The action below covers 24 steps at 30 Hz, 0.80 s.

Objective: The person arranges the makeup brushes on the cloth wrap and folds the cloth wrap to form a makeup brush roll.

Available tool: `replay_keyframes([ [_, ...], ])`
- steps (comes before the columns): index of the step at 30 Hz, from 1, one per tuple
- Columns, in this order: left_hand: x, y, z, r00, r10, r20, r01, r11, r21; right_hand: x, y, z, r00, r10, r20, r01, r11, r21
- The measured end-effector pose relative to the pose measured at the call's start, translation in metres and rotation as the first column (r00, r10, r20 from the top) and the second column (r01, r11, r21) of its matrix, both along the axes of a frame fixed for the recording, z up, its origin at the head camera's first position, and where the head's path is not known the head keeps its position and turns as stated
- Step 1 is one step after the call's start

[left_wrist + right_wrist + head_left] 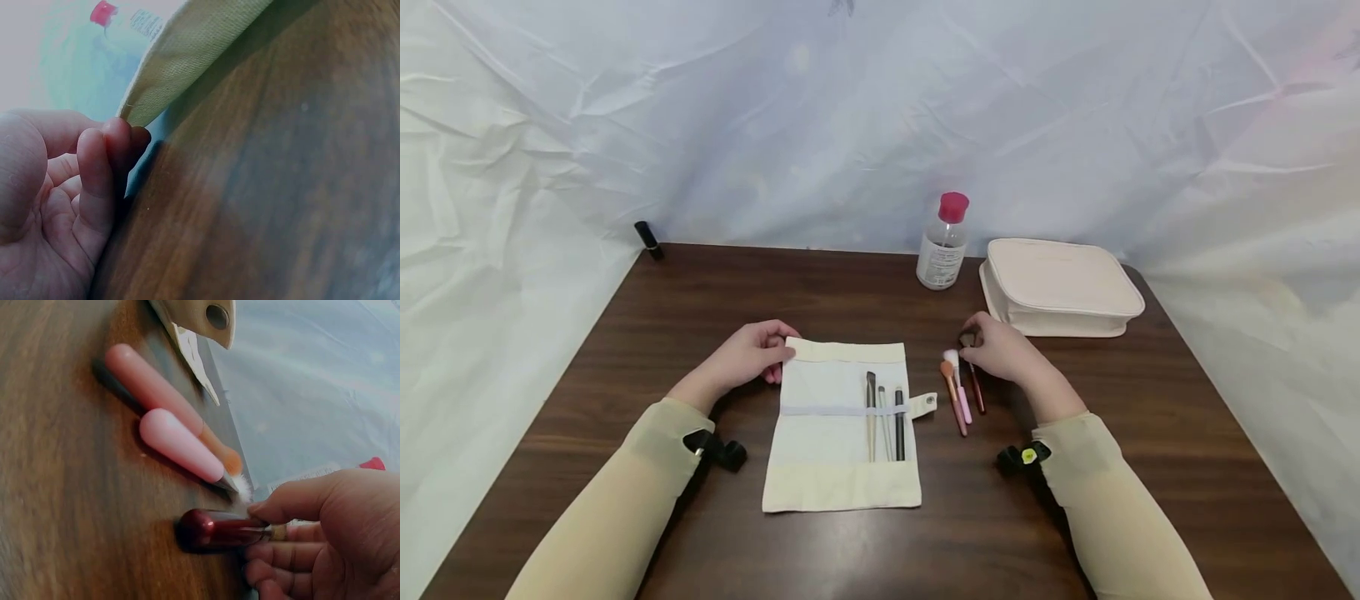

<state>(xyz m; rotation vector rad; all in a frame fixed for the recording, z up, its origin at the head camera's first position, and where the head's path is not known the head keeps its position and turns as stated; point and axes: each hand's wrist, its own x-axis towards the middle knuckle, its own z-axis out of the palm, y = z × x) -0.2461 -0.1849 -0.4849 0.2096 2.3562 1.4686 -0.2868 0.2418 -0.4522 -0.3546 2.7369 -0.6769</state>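
A cream cloth brush roll (pixel 820 437) lies unfolded on the table. Three slim makeup brushes (pixel 900 425) stand in its right part, under an elastic band. My left hand (pixel 751 357) pinches the roll's far left corner, and in the left wrist view the cloth edge (pixel 181 65) is lifted off the wood. To the right of the roll, my right hand (pixel 1006 352) pinches a dark red makeup brush (pixel 228 529) near its bristle end, with the handle pointing toward me. Beside it lie a pink brush (pixel 964 406) with white bristles and a rose-brown brush (pixel 955 402) with orange bristles.
A clear bottle (pixel 940 262) with a red cap stands at the table's back. Right of it sits a cream zipped case (pixel 1063 283). A small black tube (pixel 648 240) is at the back left corner. White sheeting (pixel 820 125) hangs behind the brown table (pixel 715 525).
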Motion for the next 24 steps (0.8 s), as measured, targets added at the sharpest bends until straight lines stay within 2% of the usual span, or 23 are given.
replay_keyframes([
  [4,0.000,0.000,0.002,1.000,0.012,-0.026,-0.012,1.000,0.005,-0.002,0.000,0.000,0.999,-0.008,-0.036,0.006,0.998,-0.068],
  [10,0.000,0.001,0.002,1.000,-0.003,0.001,0.003,1.000,0.002,-0.001,0.003,0.001,0.996,-0.024,-0.091,0.011,0.990,-0.142],
  [15,-0.002,0.002,0.006,0.999,0.008,-0.035,-0.008,1.000,-0.007,-0.001,-0.001,0.006,0.990,-0.022,-0.139,-0.017,0.961,-0.275],
  [19,-0.001,0.002,0.006,1.000,0.011,-0.023,-0.012,1.000,-0.009,0.002,-0.008,0.009,0.994,0.001,-0.113,-0.041,0.935,-0.353],
  [24,-0.001,0.003,0.006,1.000,0.010,-0.021,-0.010,1.000,-0.006,0.002,-0.015,0.013,0.999,0.005,-0.047,-0.026,0.895,-0.445],
])
